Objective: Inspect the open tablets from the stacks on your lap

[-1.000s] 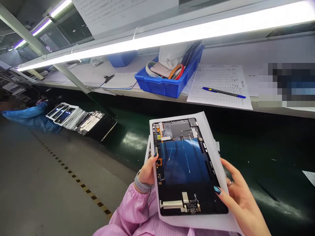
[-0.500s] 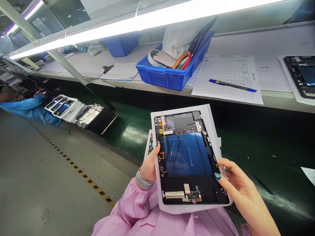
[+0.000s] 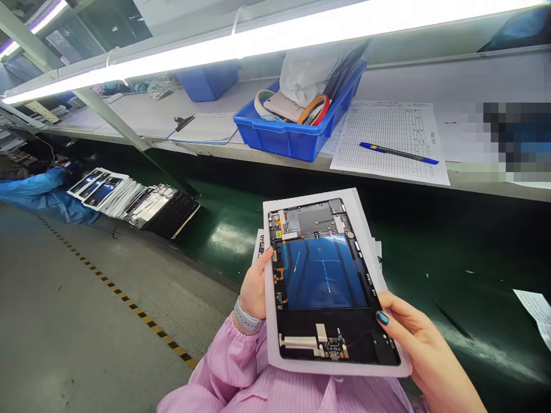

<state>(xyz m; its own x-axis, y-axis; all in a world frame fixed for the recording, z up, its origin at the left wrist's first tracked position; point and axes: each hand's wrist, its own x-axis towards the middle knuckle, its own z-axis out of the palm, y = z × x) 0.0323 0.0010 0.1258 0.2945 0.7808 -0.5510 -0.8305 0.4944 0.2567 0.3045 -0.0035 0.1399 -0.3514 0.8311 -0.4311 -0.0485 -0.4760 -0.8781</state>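
On the far left, another person's blue sleeve (image 3: 43, 198) was cut off by the edge. Next came a long pile of tablets (image 3: 129, 201) on the green table (image 3: 232, 238), most of them hidden behind each other. The left grip (image 3: 253, 289) was closed on the left side of the open tablet (image 3: 325, 275), thumb on top, other fingers hidden under it. A thin strip of something poked out there, too covered to tell.

The open tablet was held up in front of the person's pink top, with white paper (image 3: 359, 221) beneath. It looked black, with a big shiny blue part in the middle, gray at the far end, little orange bits on the left and a tiny board at the near end.

The right grip (image 3: 415, 330) pinched its right side, some fingers hidden behind. Farther right, blocky squares (image 3: 523, 137) hid something dark, and a printed sheet (image 3: 536, 312) was cut off.
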